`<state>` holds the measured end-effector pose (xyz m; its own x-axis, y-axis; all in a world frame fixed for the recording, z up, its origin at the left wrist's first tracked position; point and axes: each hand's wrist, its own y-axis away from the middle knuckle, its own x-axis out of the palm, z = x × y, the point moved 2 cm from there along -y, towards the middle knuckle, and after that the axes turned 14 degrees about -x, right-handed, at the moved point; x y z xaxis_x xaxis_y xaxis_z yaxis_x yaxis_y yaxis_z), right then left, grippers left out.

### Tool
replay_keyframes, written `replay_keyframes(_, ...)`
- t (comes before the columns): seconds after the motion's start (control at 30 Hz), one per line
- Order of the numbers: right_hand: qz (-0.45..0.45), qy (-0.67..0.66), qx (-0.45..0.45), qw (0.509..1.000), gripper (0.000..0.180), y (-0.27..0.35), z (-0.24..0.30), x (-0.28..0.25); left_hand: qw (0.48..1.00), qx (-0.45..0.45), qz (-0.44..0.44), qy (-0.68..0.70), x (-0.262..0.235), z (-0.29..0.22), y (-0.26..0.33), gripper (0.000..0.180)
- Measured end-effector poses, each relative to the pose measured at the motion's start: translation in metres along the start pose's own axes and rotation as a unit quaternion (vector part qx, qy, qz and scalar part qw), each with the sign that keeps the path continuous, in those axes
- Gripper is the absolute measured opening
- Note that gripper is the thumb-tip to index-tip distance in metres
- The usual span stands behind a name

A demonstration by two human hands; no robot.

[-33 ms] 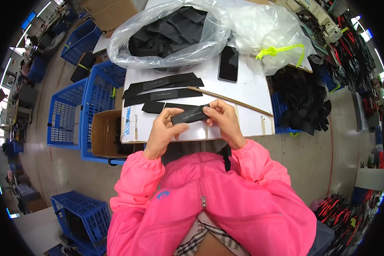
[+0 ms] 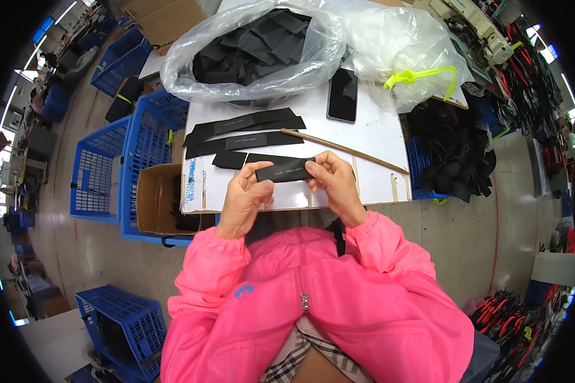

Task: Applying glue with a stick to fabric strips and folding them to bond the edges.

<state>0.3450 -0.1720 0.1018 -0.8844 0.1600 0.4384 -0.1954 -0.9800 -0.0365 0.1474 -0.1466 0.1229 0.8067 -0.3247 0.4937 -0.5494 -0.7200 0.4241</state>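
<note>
Head view: the black strip (image 2: 286,172) lies between my hands, over the near part of the surface (image 2: 378,124), long axis left to right, right end slightly farther away. My right hand (image 2: 337,184) pinches that end, thumb uppermost; my left hand (image 2: 239,203), equally near, curls at the other, its grip I cannot tell. Both angle inward.

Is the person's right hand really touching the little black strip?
Touching. In the head view, the right hand pinches the black strip, its fingers overlapping the strip's right end with no gap showing.
</note>
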Motion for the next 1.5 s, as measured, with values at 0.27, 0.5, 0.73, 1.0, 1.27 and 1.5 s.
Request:
replay_keyframes(0.27,0.115,0.3,-0.158,0.934,0.013,0.015,-0.028,0.02,0.965,0.082,-0.122,0.216,-0.018,0.065,0.0,0.039)
replay_keyframes(0.5,0.247,0.612,-0.341,0.669,0.028,-0.034,-0.042,0.03,0.97,0.045,-0.181,0.155,-0.021,0.063,0.007,0.03)
replay_keyframes(0.73,0.276,0.562,-0.332,0.706,0.021,-0.053,-0.042,0.02,0.951,0.113,-0.229,-0.175,-0.012,0.07,-0.004,0.028)
replay_keyframes(1.0,0.379,0.568,-0.341,0.646,0.01,-0.074,-0.03,0.032,0.697,0.231,-0.273,-0.622,0.0,0.055,-0.022,0.047)
replay_keyframes(1.27,0.43,0.669,-0.409,0.448,0.012,-0.057,0.087,0.028,0.545,0.246,-0.318,-0.735,0.003,0.059,-0.033,0.051)
replay_keyframes(1.5,0.283,0.65,-0.332,0.623,0.011,-0.018,0.145,-0.036,0.571,0.214,-0.321,-0.725,0.001,0.054,-0.037,0.045)
